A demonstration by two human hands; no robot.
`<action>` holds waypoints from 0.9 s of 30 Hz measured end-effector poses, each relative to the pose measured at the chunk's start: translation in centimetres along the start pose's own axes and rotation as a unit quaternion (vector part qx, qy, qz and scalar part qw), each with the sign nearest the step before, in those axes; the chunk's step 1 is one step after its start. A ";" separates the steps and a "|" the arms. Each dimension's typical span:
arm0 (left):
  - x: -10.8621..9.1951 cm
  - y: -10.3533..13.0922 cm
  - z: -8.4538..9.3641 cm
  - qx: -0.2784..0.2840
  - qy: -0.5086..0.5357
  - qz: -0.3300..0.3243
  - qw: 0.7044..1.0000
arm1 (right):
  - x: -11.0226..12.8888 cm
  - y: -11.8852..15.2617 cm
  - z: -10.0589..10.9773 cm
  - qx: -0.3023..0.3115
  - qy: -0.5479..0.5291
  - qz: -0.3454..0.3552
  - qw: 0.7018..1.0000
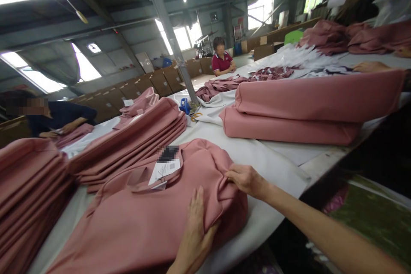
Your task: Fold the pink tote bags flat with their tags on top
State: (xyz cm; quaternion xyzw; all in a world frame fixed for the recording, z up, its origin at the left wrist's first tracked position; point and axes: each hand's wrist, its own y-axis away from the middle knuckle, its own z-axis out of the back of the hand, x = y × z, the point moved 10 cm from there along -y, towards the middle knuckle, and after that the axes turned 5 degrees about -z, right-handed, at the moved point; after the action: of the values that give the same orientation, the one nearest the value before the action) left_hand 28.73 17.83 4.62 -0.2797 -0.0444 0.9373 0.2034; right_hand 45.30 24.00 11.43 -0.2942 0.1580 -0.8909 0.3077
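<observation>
A large pink bag of smooth material lies on the pale-covered table in front of me. White tags rest on it beside a strap. Flat against the bag's side, my left hand has its fingers stretched out and its thumb spread. My right hand pinches a fold of the pink material at the bag's right end, with its fingers closed.
Stacks of folded pink pieces stand at the left, and two pink bags lie at the right. A metal post rises behind a blue item. One person sits beyond the table; another works at left.
</observation>
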 end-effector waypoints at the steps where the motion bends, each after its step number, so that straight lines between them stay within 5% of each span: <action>1: -0.6 0.0 -0.6 0.024 -0.027 -0.002 0.999 | -0.6 1.2 0.4 -0.057 -0.031 -0.006 0.998; 3: -1.6 0.0 -2.6 0.098 -0.085 -0.006 0.992 | -2.2 3.5 0.9 -0.150 -0.085 -0.032 0.984; 6: -1.6 0.0 -4.8 0.156 -0.141 0.019 0.978 | -3.7 4.6 -0.1 -0.169 -0.112 -0.064 0.977; 12: 0.5 -0.7 -3.6 0.041 0.013 0.053 0.998 | -4.3 5.2 0.4 -0.200 -0.127 -0.157 0.959; 15: 1.5 -0.8 -2.3 -0.007 0.102 0.080 0.992 | -3.3 6.7 -1.1 -0.162 -0.130 -0.203 0.957; 21: -1.5 -1.9 -2.3 0.019 0.065 0.033 0.997 | -4.4 6.6 -3.3 -0.138 -0.175 -0.230 0.947; 27: -2.6 -4.1 -3.6 0.042 0.018 -0.002 0.999 | -6.1 3.7 -1.7 -0.110 -0.105 -0.217 0.964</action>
State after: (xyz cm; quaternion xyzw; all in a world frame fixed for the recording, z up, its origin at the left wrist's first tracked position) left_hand 34.16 20.42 3.72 -0.2873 -0.0014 0.9328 0.2174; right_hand 49.82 25.30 5.74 -0.4449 0.1543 -0.8778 0.0879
